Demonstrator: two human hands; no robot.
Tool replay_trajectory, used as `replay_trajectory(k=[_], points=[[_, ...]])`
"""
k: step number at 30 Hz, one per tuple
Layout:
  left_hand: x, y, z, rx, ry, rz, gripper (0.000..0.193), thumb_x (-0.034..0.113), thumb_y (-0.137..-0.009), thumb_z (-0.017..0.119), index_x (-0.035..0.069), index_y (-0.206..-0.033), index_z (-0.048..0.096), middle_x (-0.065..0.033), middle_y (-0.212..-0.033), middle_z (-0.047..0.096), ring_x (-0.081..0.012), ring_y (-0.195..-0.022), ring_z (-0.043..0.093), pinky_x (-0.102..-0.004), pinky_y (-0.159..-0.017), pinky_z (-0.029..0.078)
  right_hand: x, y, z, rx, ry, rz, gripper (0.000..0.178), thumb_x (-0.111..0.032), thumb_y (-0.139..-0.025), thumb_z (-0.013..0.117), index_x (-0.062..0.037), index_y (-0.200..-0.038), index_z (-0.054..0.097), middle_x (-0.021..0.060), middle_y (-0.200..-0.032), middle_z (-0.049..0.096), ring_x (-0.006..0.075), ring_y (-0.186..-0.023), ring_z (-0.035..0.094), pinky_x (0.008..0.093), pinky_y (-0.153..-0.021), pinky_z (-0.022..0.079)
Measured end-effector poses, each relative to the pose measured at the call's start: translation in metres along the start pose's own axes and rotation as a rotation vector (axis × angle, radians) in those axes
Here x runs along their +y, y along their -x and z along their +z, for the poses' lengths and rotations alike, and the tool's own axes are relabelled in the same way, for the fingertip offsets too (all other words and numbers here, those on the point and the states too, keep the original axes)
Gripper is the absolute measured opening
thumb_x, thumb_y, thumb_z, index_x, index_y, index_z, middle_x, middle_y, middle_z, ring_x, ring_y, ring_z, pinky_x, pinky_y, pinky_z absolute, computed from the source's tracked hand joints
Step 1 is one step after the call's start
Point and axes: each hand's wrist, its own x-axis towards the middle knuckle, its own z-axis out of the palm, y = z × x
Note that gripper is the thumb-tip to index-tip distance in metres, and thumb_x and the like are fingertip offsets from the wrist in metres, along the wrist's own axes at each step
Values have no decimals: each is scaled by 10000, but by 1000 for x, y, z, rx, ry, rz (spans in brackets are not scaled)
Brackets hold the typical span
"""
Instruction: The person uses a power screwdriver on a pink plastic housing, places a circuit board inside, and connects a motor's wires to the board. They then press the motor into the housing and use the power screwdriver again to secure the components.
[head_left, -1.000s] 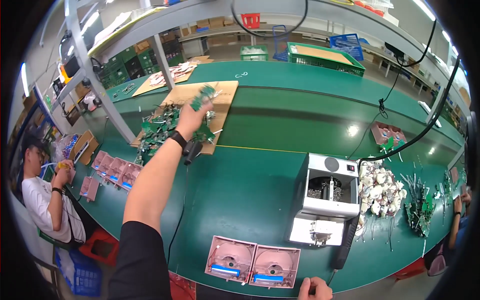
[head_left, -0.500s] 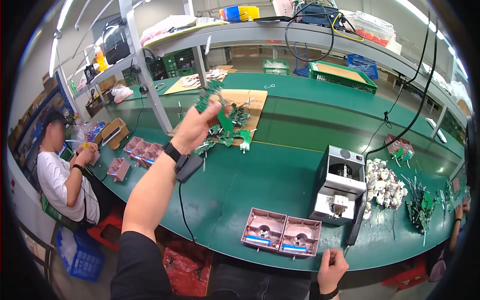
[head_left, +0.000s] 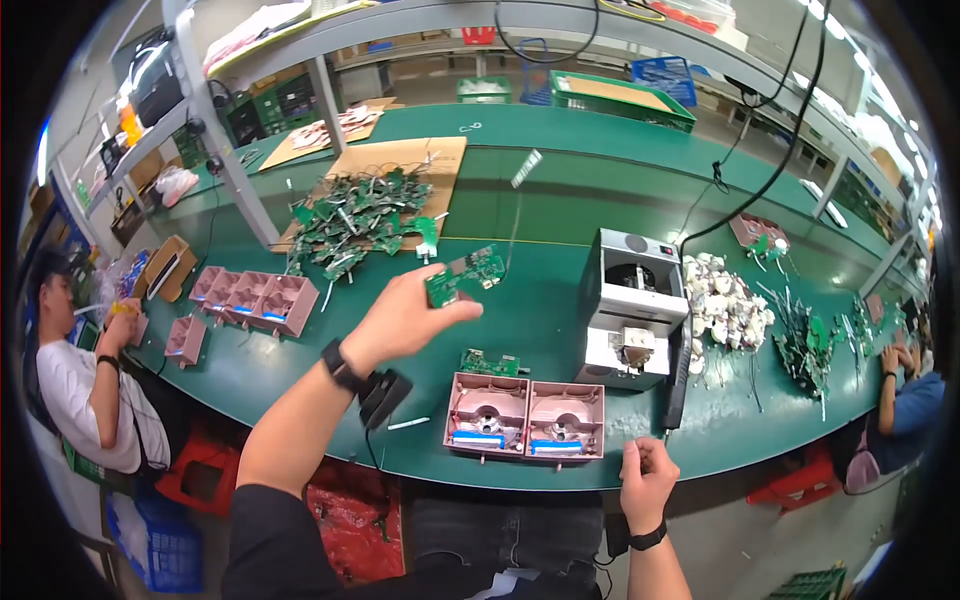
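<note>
In the head view, the left hand [head_left: 405, 312] gripped a green circuit board [head_left: 466, 277] between thumb and fingers, raised above the green tabletop [head_left: 550, 320]. A thin lead ran up from the board toward a blurred white strip [head_left: 525, 168]. The right hand [head_left: 648, 472] was at the table's near edge, its fingers curled in; whether it enclosed anything could not be told. Just beyond it lay a black tool handle [head_left: 677, 375], alongside a silver box-shaped machine [head_left: 628, 318].

Two pink housings [head_left: 528, 420] stood side by side between the hands, each with a blue cylinder [head_left: 478, 440] along its near side. A second circuit board [head_left: 490, 363] lay just behind the left housing. Farther off, a heap of circuit boards [head_left: 365, 215] covered part of a cardboard sheet [head_left: 447, 165]. White parts [head_left: 728, 305] were piled right of the machine.
</note>
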Motion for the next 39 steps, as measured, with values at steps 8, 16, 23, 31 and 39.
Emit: replay_trajectory(k=[8,16,23,31,39], points=[[60,128,113,-358,776,-236,412,179,-945,803,-27,-1252,622,-14,-845,704,-84,-730,688,-261,-674,557,-95,20,26,-199,-343,-329,489,-80,-925,719,82,-1348,536,179,-1002,731,186,-758,701,294,-713,573],[40,164,180,-617,1214,-241,469,249,-922,831,-11,-1246,614,-45,-909,732,-143,-794,721,-299,-730,586,-65,27,5,-588,-431,-283,506,-63,-938,684,139,-1370,516,224,-1028,741,250,-855,754,332,-754,594],[0,145,76,-87,178,147,770,306,-701,964,60,-1340,612,-144,-1263,684,-313,-1193,667,-422,-973,557,-94,51,-24,-646,-427,-121,450,-95,-953,614,132,-1326,506,178,-814,711,228,-691,703,326,-645,568],[-32,88,55,-142,-316,254,1093,324,-619,966,98,-1545,431,-189,-1522,449,-411,-1425,450,-502,-1149,421,-108,66,-12,-837,-461,71,495,-46,-909,721,61,-1365,561,15,-739,681,128,-623,675,274,-615,532],[-25,101,64,126,-421,465,1008,165,-604,934,139,-1509,490,-153,-1431,493,-414,-1379,494,-524,-1122,446,-115,61,-11,-915,-519,180,497,-84,-935,715,15,-1395,554,-15,-721,647,102,-622,650,270,-608,509]])
